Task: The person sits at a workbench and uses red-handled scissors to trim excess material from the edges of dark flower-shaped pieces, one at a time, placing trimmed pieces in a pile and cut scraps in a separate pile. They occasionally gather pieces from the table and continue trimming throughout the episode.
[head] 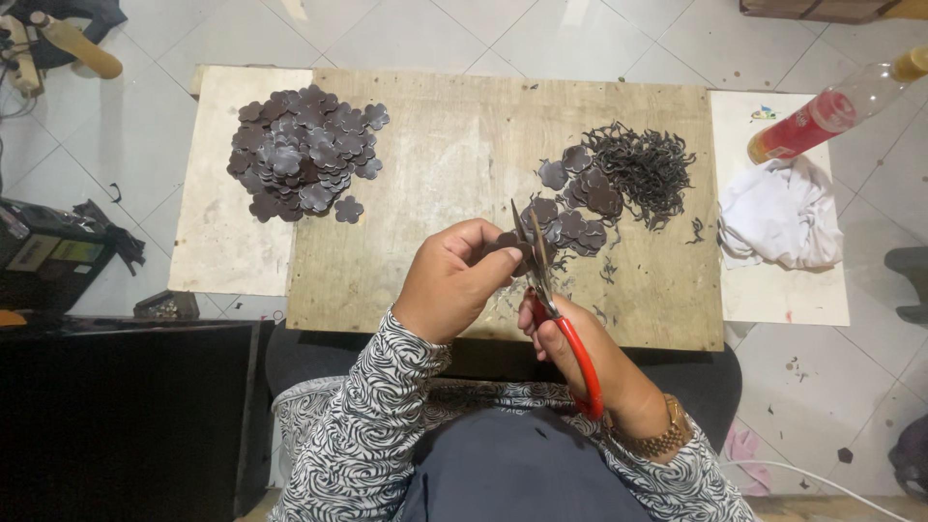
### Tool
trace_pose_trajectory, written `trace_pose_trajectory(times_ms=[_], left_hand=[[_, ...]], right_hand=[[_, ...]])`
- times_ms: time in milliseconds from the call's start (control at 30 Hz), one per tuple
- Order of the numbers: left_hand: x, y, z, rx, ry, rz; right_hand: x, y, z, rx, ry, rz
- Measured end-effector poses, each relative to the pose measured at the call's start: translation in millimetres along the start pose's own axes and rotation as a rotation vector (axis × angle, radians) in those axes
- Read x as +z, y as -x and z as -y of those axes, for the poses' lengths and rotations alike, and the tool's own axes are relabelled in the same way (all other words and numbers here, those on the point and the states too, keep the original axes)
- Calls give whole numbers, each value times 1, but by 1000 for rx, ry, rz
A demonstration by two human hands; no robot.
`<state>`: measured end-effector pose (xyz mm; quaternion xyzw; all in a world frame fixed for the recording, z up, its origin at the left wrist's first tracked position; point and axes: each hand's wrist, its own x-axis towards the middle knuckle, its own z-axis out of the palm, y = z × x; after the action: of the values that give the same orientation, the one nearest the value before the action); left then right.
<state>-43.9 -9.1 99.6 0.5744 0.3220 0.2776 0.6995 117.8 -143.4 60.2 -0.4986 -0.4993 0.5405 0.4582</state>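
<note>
Red-handled scissors [556,319]: held in the right hand [590,362], fingers through the red loops, blades pointing up and away from the body, their tips parted around the piece being cut.
Right hand: closed around the scissor handles; a gold-coloured wristband [659,440] sits on the wrist, with a black-and-white patterned sleeve [387,425] behind it.
Left hand [454,280]: closed in a pinch on a dark brown flower-shaped piece [505,242], thumb and fingers curled, holding it just against the scissor blades, above the near edge of the board.
Dark brown piece in hand: small, flat, lobed at the edge, partly hidden by the fingers and blades.
Wooden board [454,164]: a pale plywood sheet lying across the person's lap and the tiled floor [406,29], bearing everything that follows.
Near pile [575,208]: a loose spread of the same brown lobed pieces, just beyond the scissor tips.
Trimmings [643,169]: a tangle of thin, curled dark strips, touching the far right side of that spread; a few stray curls lie nearer.
Far pile [304,150]: a bigger heap of brown flower shapes at the board's far left, well apart from the hands.
White cloth [781,213]: crumpled on a light sheet right of the board.
Bottle [836,111]: clear with red contents, lying tilted beyond the cloth.
</note>
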Motion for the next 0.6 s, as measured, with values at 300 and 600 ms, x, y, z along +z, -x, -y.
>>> trace_pose_trajectory(times_ms=[300,600], left_hand=[[3,1,4,-18,-11,-24],[5,1,1,-10,-34,-23]], right_hand=[[-3,2,-3,56,-24,-5],[-4,2,-2,6,-46,16]])
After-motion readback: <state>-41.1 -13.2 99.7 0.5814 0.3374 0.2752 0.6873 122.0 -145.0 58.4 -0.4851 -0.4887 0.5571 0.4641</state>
